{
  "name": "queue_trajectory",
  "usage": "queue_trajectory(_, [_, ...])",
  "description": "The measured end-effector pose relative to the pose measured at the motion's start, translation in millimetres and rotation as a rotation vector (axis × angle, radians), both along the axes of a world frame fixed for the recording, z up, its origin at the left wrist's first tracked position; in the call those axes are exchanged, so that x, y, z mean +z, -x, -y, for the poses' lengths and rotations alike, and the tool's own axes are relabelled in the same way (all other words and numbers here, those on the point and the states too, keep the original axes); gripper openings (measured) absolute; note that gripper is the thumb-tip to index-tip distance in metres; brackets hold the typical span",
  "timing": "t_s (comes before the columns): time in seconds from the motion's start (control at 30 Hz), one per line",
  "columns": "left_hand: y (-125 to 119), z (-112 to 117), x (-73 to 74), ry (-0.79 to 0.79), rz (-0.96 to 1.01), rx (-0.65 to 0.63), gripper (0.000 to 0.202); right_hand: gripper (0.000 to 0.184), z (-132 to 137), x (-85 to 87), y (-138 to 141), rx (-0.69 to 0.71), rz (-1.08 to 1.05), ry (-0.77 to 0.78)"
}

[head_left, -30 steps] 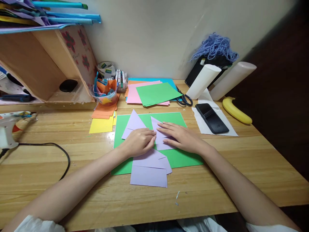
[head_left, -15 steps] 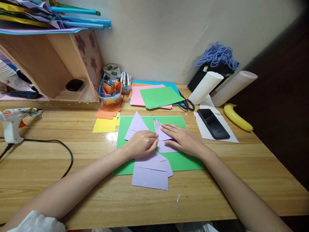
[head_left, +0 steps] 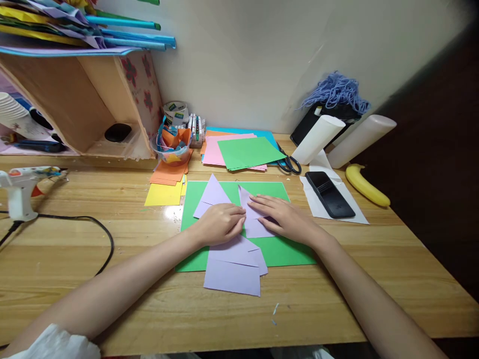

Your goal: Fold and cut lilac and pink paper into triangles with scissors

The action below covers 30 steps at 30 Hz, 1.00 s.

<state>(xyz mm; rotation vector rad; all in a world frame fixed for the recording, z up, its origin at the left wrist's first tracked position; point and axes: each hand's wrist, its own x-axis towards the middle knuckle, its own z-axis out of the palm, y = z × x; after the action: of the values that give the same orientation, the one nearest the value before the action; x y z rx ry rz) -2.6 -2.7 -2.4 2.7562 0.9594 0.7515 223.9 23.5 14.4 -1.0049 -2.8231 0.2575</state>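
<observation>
Mid-frame on the wooden desk (head_left: 75, 279), the green sheet (head_left: 284, 249) bears the lilac folded paper (head_left: 232, 276), where both hands have barely moved: right hand (head_left: 284, 219) flat, fingers extended, left hand (head_left: 220, 224) curled over the crease, pinching or pressing unclear, so the same fold is seemingly still being flattened.

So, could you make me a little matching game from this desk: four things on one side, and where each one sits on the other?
1 banana
2 phone
3 glue gun
4 folded lilac paper

A under the left hand and right hand
B far left of the table
C on a white sheet
D far right, by the white rolls

Pairs: 1-D, 2-C, 3-B, 4-A
</observation>
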Motion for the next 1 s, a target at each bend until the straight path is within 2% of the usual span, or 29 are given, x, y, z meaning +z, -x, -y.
queue_trajectory(0.33, [-1.1, -0.7, -0.1, -0.079, 0.056, 0.051, 0.03, 0.043, -2.0, -3.4, -3.5, 0.025, -0.049, 0.025])
queue_trajectory(0.5, [-0.2, -1.9, -2.1, -0.062, 0.052, 0.105, 0.031, 0.043, -2.4, -3.6, -4.2, 0.021, -0.055, 0.039])
queue_trajectory(1.0, [-1.9, -3.1, -3.4, 0.026, -0.022, 0.061, 0.034, 0.043, -1.2, -4.0, -2.7, 0.025, -0.052, 0.022])
